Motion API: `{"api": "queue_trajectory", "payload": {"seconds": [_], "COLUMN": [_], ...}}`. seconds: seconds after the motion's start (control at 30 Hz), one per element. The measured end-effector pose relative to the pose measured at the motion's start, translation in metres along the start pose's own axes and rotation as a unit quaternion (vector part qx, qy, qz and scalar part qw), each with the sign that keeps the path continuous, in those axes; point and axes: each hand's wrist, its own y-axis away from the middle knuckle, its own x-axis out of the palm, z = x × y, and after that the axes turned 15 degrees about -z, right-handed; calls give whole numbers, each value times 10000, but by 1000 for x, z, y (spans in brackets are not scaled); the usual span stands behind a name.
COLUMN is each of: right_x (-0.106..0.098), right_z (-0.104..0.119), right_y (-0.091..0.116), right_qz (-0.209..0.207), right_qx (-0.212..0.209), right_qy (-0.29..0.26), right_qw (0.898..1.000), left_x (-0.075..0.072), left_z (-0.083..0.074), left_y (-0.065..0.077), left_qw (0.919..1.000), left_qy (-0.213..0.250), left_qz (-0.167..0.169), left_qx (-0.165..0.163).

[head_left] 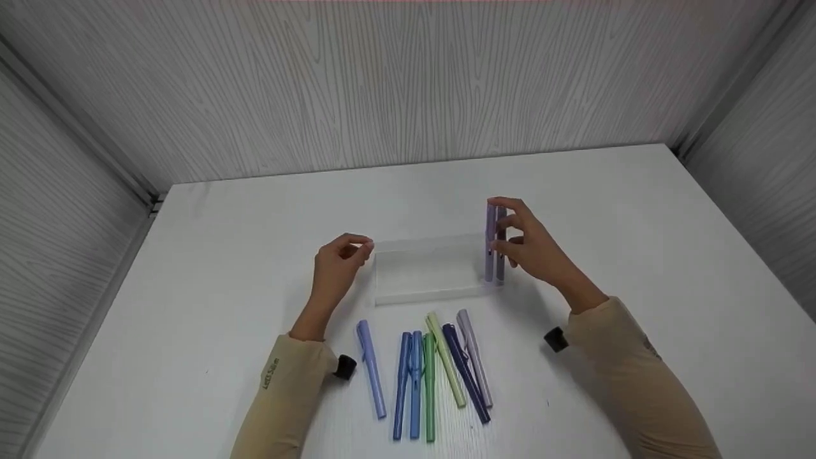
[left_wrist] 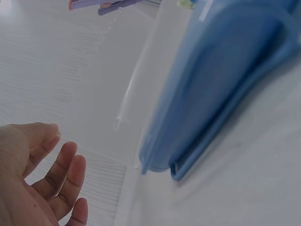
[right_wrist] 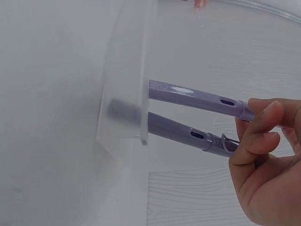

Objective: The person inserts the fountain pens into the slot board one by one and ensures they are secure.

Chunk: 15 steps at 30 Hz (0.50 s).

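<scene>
A clear rectangular tray lies on the table between both hands. At its far left corner, my left hand pinches the rim with thumb and forefinger; the other fingers curl loosely. My right hand holds a light purple pen at the tray's right end. A darker purple-grey pen lies beside it, under the same fingers. Both pens run side by side across the tray's end wall, and their capped ends are partly hidden by the right hand.
Several capped pens lie loosely in a row in front of the tray: a periwinkle pen, blue ones, a green pen, a lime pen, a navy pen and a lilac pen. Wood-patterned panels stand behind the white table.
</scene>
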Motion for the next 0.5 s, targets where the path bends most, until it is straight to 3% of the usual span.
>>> {"api": "queue_trajectory", "payload": {"seconds": [0.5], "right_x": [2], "right_z": [-4], "right_y": [7], "right_qz": [-33], "right_qx": [197], "right_qy": [347], "right_qw": [9992], "left_x": [3], "left_z": [-1], "left_y": [1], "left_qw": [10000], "left_qy": [4], "left_qz": [24], "left_qx": [-5]}}
